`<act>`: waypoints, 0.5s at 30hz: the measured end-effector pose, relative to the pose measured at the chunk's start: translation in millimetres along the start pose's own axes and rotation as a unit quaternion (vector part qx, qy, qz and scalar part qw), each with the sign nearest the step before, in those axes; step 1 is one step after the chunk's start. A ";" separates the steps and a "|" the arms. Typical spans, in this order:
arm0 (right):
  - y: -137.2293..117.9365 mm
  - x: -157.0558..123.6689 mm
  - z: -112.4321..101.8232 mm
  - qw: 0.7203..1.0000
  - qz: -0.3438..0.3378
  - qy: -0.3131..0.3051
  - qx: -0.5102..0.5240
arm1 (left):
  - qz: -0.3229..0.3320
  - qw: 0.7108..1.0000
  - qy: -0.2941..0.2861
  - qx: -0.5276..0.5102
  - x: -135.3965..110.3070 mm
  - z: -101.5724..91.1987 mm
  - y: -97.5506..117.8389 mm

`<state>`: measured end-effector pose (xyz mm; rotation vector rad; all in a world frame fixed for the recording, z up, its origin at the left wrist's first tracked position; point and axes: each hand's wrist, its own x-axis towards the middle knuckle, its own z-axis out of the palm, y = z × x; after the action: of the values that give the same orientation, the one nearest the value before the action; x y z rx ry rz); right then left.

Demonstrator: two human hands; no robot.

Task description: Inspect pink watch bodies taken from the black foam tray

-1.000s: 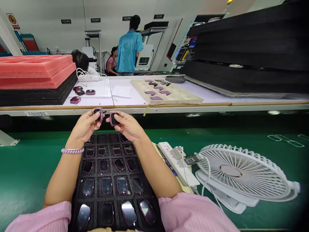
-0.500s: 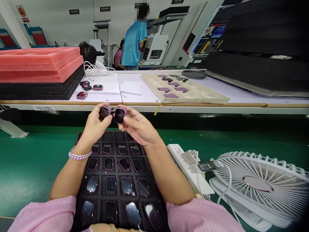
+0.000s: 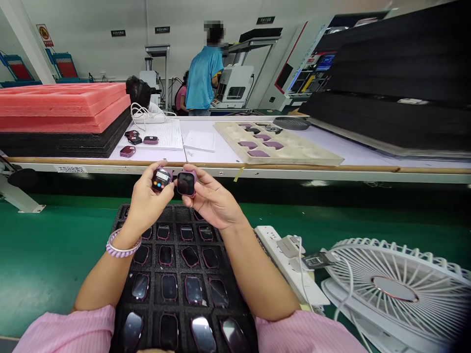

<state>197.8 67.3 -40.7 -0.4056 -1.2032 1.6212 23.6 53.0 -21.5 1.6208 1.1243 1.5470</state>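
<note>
I seem to be mid-check, my left hand (image 3: pixel 149 200) clasping a lit watch (image 3: pixel 161 178), my right hand (image 3: pixel 218 202) pinching a dark watch (image 3: pixel 186 183), and moving either calls for steady grips.

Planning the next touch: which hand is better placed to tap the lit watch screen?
Probably the left hand: it holds the lit watch, and its thumb lies close beside that screen. The right hand is occupied with a dark-screened watch.

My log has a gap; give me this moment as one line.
left hand: holds lit watch | right hand: holds dark watch | tray: below hands, more watches in it
</note>
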 end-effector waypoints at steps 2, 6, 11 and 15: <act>0.5 0.5 0.6 1.000 -0.001 -0.002 0.010 | 0.011 1.000 0.016 0.016 -1.4 0.8 1.5; 1.0 1.3 0.2 1.000 -0.002 0.008 0.009 | 0.025 0.999 0.023 0.038 -2.3 2.0 1.5; 2.5 1.8 0.0 1.000 0.004 0.006 0.013 | 0.033 0.998 0.023 0.047 -1.9 2.4 1.2; 4.2 2.3 1.5 0.999 -0.015 0.008 0.031 | 0.043 0.997 0.017 0.067 -1.9 1.4 1.8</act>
<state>193.5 68.7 -43.0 -0.3590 -1.1380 1.6232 25.4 50.6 -21.0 1.7565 1.2146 1.5890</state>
